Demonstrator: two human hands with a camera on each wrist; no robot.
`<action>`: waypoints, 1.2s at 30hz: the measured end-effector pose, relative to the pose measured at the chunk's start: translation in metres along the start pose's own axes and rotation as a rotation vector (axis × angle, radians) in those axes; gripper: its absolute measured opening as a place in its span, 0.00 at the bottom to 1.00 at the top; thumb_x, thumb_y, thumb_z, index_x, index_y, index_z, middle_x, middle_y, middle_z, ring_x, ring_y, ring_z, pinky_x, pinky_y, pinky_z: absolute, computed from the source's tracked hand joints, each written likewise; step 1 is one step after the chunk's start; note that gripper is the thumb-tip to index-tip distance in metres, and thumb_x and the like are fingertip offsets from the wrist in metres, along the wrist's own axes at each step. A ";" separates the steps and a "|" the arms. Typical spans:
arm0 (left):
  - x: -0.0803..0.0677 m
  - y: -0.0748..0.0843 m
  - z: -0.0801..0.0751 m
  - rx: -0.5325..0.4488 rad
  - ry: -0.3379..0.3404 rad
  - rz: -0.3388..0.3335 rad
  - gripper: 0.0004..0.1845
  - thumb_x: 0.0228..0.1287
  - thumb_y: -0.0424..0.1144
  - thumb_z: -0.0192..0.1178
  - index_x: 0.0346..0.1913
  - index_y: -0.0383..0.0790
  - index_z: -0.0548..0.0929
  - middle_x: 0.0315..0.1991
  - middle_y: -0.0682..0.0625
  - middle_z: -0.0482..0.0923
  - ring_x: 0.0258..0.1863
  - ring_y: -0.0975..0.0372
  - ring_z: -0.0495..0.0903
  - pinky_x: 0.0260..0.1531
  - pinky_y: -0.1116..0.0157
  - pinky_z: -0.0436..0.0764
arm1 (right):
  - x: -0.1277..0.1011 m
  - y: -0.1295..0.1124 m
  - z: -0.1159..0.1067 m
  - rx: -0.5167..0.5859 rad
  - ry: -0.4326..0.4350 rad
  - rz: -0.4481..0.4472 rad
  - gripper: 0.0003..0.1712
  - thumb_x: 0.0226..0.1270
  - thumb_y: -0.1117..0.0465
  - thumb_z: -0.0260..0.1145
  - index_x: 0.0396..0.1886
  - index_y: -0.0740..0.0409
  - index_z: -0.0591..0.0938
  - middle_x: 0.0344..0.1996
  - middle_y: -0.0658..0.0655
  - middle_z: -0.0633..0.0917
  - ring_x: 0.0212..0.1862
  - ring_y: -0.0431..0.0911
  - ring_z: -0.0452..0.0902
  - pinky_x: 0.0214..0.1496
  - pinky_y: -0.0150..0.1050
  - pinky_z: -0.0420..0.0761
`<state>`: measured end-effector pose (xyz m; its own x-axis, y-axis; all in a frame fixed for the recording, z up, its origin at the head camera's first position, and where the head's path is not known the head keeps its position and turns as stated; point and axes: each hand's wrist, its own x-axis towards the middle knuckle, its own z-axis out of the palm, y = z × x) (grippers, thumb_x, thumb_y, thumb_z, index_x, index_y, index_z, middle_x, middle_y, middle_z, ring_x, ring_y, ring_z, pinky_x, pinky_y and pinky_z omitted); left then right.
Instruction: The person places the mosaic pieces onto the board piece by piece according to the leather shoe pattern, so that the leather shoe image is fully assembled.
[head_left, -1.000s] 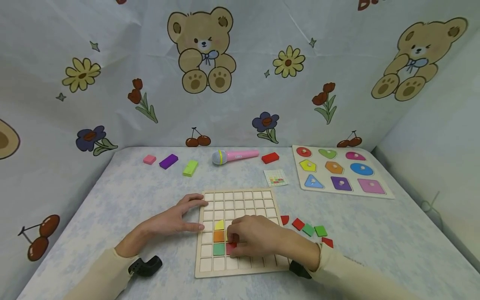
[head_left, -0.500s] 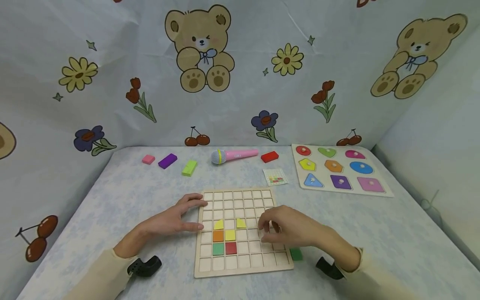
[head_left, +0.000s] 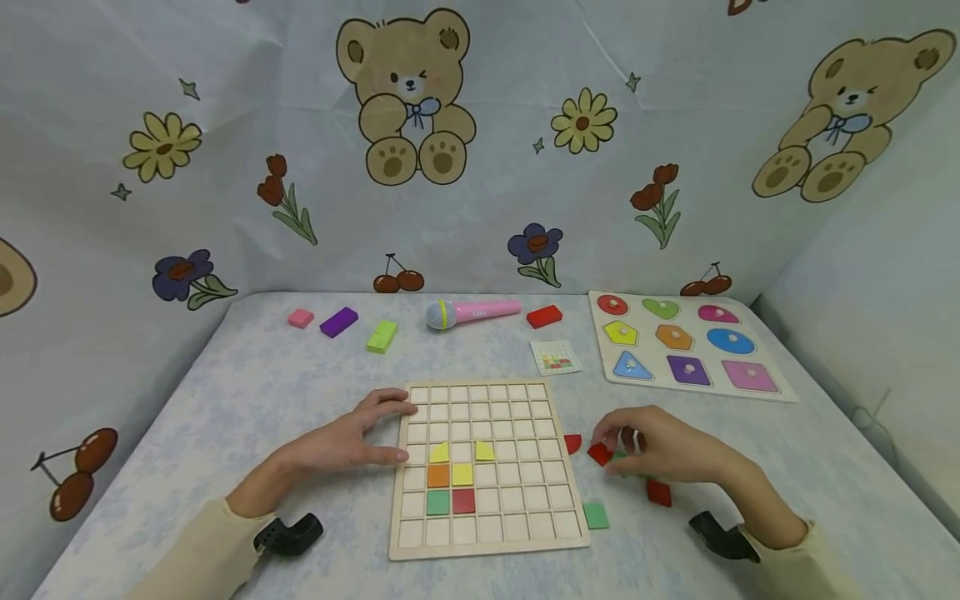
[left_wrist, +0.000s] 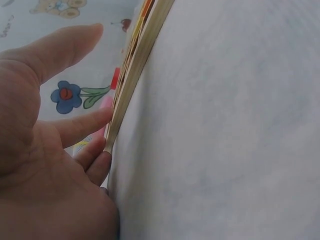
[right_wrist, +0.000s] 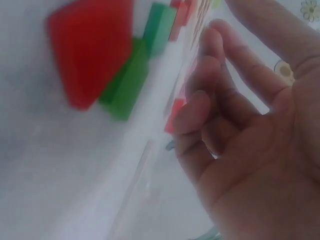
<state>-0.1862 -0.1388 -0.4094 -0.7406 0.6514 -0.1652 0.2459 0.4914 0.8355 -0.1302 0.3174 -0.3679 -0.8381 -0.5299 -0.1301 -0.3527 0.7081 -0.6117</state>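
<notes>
A person seated at a table (head_left: pixel 247 392) covered in pale blue cloth works a wooden grid board (head_left: pixel 487 467), steadying it with the left hand (head_left: pixel 341 442), whose straight, relaxed fingers press flat against the board's left edge; the left wrist view shows the fingertips (left_wrist: pixel 102 112) lying along that edge. The right hand (head_left: pixel 660 454) hovers to the right of the board over a scatter of loose tiles, fingers loosely curled and holding nothing, with its fingertips just above a red tile (head_left: pixel 599 454) and a green tile (right_wrist: pixel 127 80) partly under it.

Six tiles sit in the board: two yellow pieces (head_left: pixel 439 452) side by side with a gap between, an orange tile (head_left: pixel 438 476) and a yellow square (head_left: pixel 462 474) below them, and a green square (head_left: pixel 438 502) beside a red square (head_left: pixel 463 501) in the next row. Most of the grid's cells stand bare, so the pattern looks barely begun. Still off the board are another red tile (head_left: pixel 659 492), a red piece (head_left: pixel 573 443) by the board's right edge, and a pale green tile (head_left: pixel 596 515) near its lower right corner.

A small pattern card (head_left: pixel 557 357) lies beyond the board. Farther back rest a pink toy microphone (head_left: pixel 472 313), coloured blocks (head_left: pixel 381 337) and a shape puzzle (head_left: pixel 686 346).
</notes>
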 end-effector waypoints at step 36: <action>0.001 0.002 -0.001 0.007 0.000 -0.008 0.37 0.65 0.49 0.68 0.73 0.43 0.68 0.78 0.44 0.47 0.77 0.44 0.47 0.70 0.36 0.52 | 0.033 -0.039 0.023 0.040 -0.047 -0.092 0.02 0.69 0.57 0.69 0.37 0.47 0.84 0.28 0.41 0.80 0.31 0.37 0.73 0.33 0.30 0.74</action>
<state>-0.1867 -0.1378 -0.4078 -0.7424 0.6475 -0.1719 0.2442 0.5005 0.8306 -0.1351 0.2615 -0.3661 -0.7822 -0.6136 -0.1080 -0.4094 0.6368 -0.6534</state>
